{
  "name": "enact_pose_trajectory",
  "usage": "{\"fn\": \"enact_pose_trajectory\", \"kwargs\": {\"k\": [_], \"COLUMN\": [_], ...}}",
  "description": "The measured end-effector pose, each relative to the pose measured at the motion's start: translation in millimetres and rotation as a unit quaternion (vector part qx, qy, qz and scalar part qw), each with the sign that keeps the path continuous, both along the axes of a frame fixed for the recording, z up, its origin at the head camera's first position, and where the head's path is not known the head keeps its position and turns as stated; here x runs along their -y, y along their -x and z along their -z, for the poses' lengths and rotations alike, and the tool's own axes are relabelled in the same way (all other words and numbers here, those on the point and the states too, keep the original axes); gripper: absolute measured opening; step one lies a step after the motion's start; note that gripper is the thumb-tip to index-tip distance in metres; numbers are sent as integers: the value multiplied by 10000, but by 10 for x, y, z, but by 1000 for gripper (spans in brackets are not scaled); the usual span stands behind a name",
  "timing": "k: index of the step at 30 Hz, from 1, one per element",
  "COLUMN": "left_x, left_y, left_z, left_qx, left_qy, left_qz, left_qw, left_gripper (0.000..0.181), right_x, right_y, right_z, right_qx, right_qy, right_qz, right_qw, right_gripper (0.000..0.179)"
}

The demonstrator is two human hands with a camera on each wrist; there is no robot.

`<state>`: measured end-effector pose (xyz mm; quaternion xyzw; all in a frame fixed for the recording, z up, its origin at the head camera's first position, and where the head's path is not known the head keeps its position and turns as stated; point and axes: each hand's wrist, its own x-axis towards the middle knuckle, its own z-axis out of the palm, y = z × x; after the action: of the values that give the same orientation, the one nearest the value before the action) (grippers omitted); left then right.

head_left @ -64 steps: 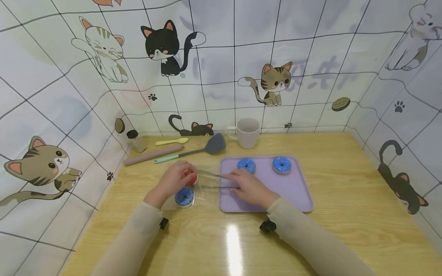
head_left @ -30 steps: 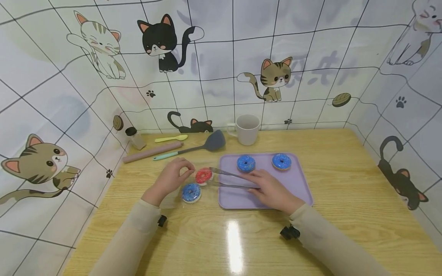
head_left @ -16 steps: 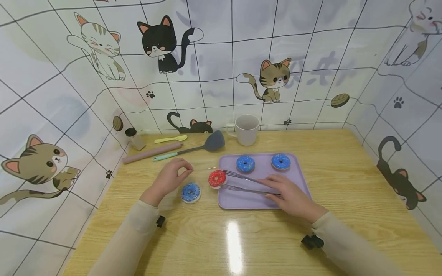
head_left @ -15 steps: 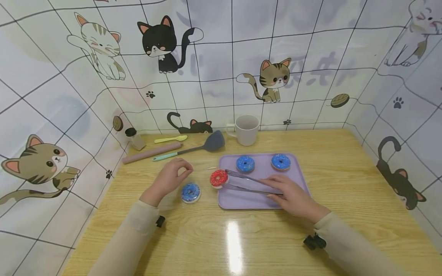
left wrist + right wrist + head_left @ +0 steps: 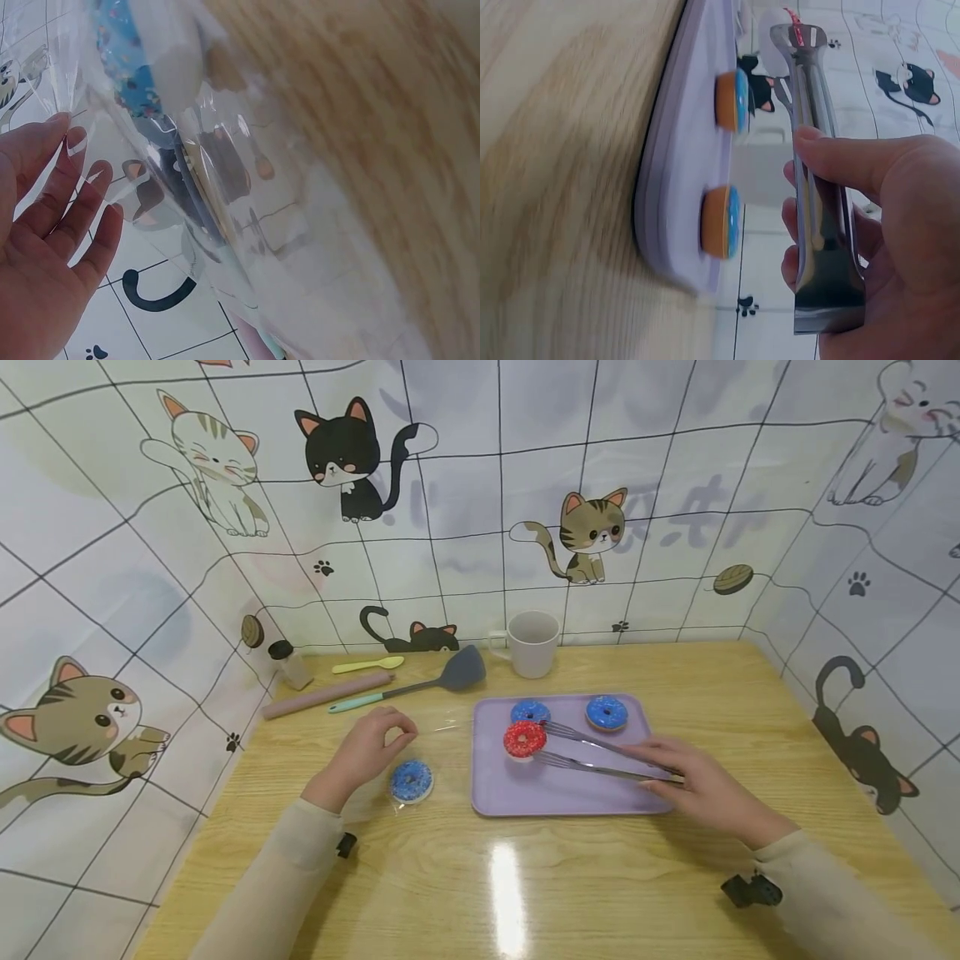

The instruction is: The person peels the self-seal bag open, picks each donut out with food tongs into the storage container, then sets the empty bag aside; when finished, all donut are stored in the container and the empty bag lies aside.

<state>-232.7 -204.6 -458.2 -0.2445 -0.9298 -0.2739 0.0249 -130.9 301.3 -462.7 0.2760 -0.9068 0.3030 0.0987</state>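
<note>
My right hand (image 5: 708, 789) grips metal tongs (image 5: 600, 768), whose tips pinch a red sprinkled donut (image 5: 513, 743) over the left part of the purple tray (image 5: 491, 797). Seen from above, it partly overlaps one blue donut (image 5: 529, 707) on the tray; another blue donut (image 5: 606, 724) sits to the right. In the right wrist view, the thumb presses along the tongs (image 5: 825, 247). My left hand (image 5: 366, 750) pinches the edge of a clear plastic bag (image 5: 217, 172) between thumb and forefinger. A blue donut (image 5: 411, 792) lies inside the bag.
Behind my left hand lie a spatula (image 5: 461, 670), a pinkish rolling pin (image 5: 326, 694) and a yellow spoon (image 5: 367, 666). A shaker with a black lid (image 5: 291, 668) leans near the left wall. A pale mug (image 5: 532, 647) stands behind the tray.
The red donut has left the bag and moved right over the tray in the tongs, which my right hand drew rightward. My left hand has let go of the donut and stayed near the bag.
</note>
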Motion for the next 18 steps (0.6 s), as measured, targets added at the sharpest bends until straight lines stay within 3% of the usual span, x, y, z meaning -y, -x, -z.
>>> {"fn": "enact_pose_trajectory", "kwargs": {"k": [7,18], "left_x": [-2,3], "left_y": [-13,-22], "left_z": [9,27], "left_qx": [12,17], "left_qy": [-14,-24], "left_qz": [17,11], "left_qw": [10000,10000], "left_gripper": [14,12], "right_x": [-322,-795], "right_y": [-53,-91], "right_z": [-32,1], "right_qx": [17,226], "right_qy": [61,-348], "right_qz": [160,385], "right_qw": [9999,9984], "right_gripper": [59,60]}}
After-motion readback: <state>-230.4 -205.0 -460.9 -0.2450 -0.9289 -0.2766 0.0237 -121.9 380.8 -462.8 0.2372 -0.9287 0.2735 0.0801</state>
